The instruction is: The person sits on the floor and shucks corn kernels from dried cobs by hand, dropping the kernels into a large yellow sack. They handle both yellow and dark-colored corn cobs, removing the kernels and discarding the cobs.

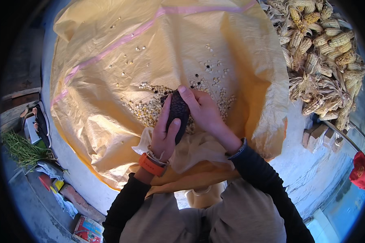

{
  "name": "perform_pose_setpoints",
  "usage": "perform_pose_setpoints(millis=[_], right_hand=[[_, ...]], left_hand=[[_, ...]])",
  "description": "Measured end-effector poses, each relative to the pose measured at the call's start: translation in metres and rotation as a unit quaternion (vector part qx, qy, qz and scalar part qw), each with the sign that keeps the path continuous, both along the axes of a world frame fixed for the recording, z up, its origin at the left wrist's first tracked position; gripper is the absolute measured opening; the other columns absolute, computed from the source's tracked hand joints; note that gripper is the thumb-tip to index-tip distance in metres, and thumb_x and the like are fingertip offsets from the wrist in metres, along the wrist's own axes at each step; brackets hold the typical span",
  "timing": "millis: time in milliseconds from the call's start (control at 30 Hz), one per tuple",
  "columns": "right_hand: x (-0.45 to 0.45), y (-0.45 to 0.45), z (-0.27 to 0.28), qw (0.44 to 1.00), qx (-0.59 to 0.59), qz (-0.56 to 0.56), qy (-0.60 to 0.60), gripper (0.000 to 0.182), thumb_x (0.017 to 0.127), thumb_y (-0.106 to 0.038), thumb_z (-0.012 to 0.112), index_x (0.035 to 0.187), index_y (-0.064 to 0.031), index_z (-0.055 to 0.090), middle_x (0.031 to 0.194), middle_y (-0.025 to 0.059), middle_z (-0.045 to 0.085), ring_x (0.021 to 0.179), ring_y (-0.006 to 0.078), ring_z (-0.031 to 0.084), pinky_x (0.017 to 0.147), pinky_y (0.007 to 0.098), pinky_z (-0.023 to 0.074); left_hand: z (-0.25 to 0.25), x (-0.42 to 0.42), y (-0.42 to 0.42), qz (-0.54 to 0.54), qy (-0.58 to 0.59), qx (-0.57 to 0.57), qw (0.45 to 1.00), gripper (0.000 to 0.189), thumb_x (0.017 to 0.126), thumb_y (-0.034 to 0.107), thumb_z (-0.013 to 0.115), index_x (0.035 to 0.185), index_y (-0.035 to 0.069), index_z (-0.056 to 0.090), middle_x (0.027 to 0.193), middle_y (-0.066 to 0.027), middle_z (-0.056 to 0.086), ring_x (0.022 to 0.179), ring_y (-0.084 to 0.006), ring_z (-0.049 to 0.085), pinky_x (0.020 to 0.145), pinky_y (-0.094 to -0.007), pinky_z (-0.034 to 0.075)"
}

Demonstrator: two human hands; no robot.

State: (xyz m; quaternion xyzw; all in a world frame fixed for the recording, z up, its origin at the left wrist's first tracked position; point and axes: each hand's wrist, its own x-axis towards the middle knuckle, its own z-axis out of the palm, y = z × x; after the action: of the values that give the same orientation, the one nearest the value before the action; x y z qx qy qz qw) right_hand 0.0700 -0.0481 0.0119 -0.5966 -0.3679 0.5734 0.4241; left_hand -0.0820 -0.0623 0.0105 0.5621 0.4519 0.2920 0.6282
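Observation:
A dark purple-black ear of corn [179, 106] lies tilted between my two hands, above a yellow woven sack [109, 145]. My left hand [165, 129] grips its lower part, with the thumb along the near side and the fingers on the left. Against its upper right side my right hand [202, 109] is closed, the thumb pressed near the top end. Under and around the hands, loose corn kernels [146, 111], mostly pale and yellow with a few black ones, are scattered on the sack. The hands hide part of that heap.
Husked corn ears [325, 51] are piled at the right, beside bricks [318, 138]. A red cloth [360, 171] hangs over a curved bar at far right. Green stalks [21, 148], a shoe [42, 124] and a printed box [88, 229] lie at the left.

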Motion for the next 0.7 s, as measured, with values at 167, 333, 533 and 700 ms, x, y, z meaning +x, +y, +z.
perform_pose_setpoints(millis=[167,333,533,700], right_hand=[[-0.012,-0.010,-0.002,0.997,0.005,-0.034,0.067,0.043,0.096,-0.035,0.038,0.083,0.0020,0.056,0.073,0.0060,0.054,0.069,0.0119,0.048,0.066,0.0272,0.0409],[-0.021,-0.015,-0.003,0.994,0.025,-0.060,0.086,0.037,0.096,-0.029,0.035,0.096,0.0022,0.056,0.084,0.0094,0.057,0.080,0.0149,0.051,0.076,0.0275,0.0411],[-0.024,-0.025,-0.007,0.992,0.014,-0.058,0.109,0.036,0.096,-0.029,0.034,0.106,-0.0011,0.056,0.090,0.0035,0.058,0.084,0.0096,0.051,0.080,0.0234,0.0406],[-0.023,-0.034,-0.010,0.975,-0.003,-0.095,0.199,0.040,0.095,-0.028,0.034,0.116,0.0013,0.050,0.103,0.0065,0.057,0.096,0.0129,0.051,0.089,0.0262,0.0374]], left_hand=[[0.004,0.000,-0.003,-0.004,-0.012,0.039,0.999,0.054,0.089,0.010,0.042,0.139,0.000,0.023,0.135,-0.0159,0.038,0.123,-0.0218,0.039,0.102,-0.0314,0.029],[0.001,0.003,-0.014,0.023,-0.038,0.034,0.998,0.053,0.090,0.013,0.041,0.139,0.000,0.023,0.135,-0.0155,0.038,0.122,-0.0220,0.039,0.102,-0.0313,0.029],[0.006,0.005,-0.024,0.055,-0.068,-0.037,0.995,0.053,0.092,0.017,0.039,0.139,0.000,0.023,0.135,-0.0131,0.038,0.119,-0.0187,0.041,0.098,-0.0288,0.032],[0.017,0.010,-0.024,0.073,-0.125,-0.174,0.974,0.052,0.093,0.017,0.039,0.139,0.001,0.024,0.134,-0.0110,0.039,0.116,-0.0165,0.042,0.095,-0.0271,0.034]])
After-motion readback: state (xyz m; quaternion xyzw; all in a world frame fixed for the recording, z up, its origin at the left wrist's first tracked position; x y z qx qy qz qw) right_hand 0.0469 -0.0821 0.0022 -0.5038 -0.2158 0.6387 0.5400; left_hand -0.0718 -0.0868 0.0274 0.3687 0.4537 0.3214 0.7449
